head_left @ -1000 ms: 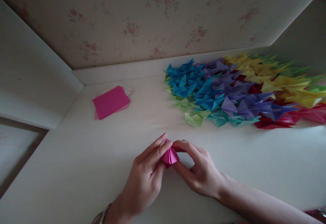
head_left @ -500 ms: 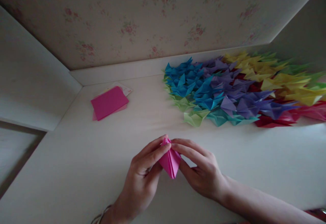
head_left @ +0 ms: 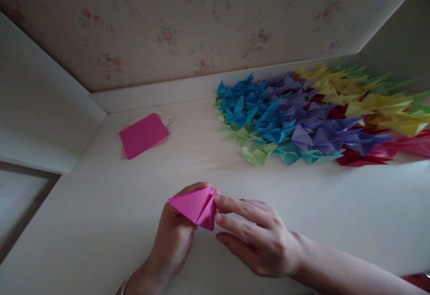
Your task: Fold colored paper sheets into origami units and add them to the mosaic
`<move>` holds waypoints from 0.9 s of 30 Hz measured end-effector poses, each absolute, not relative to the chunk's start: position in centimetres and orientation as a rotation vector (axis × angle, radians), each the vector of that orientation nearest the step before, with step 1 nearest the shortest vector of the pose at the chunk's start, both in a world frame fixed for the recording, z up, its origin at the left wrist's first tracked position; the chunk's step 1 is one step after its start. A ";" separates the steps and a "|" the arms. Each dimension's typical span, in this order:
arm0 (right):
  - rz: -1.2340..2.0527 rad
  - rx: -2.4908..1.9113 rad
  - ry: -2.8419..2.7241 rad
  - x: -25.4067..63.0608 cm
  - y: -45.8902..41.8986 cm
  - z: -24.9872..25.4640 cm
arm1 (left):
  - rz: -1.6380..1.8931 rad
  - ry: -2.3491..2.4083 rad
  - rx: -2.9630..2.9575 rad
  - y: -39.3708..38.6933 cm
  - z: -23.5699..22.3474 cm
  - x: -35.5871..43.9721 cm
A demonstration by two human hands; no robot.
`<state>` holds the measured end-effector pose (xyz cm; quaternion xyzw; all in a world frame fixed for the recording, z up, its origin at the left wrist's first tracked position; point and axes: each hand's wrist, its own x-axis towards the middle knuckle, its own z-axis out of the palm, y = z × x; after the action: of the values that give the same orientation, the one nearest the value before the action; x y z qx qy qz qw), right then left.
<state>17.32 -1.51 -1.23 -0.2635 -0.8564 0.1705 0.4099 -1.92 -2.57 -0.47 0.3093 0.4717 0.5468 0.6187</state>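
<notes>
A pink origami paper (head_left: 193,203), folded into a pointed shape with layered flaps, is held above the desk by my left hand (head_left: 173,239). Its fingers are closed behind the paper and mostly hidden by it. My right hand (head_left: 265,232) is at the paper's right edge, its fingers apart and the thumb lower and clear of the paper. The index fingertip reaches the edge near the top corner; whether it presses there I cannot tell.
Rows of folded paper cranes (head_left: 278,116) in blue, purple, yellow, green and red cover the back right of the white desk (head_left: 101,223). A stack of pink paper sheets (head_left: 144,136) lies at the back left. Behind stands a floral-papered wall (head_left: 141,31), with a white panel (head_left: 43,93) at left.
The pink paper has turned and moved left with my left hand, now showing a broad flap. My right hand has loosened from it, its fingers spreading and shifting slightly down.
</notes>
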 end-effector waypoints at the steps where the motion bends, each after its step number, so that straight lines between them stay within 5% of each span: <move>1: 0.435 -0.664 -2.158 17.3 -1.5 -1.2 | 1.259 1.091 0.709 -2.6 -0.5 -1.9; 16: 0.788 -0.682 -2.003 17.0 -1.6 -1.6 | 1.344 1.240 2.044 -2.6 0.1 -2.3; 27: 0.664 -0.718 -1.946 16.9 -1.0 -1.7 | 1.189 1.324 1.994 -2.8 -0.1 -1.7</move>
<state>16.93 -1.01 -1.70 -0.2919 -0.7919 0.2701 0.4633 -1.71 -2.82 -0.05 0.7256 0.4820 0.4326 0.2323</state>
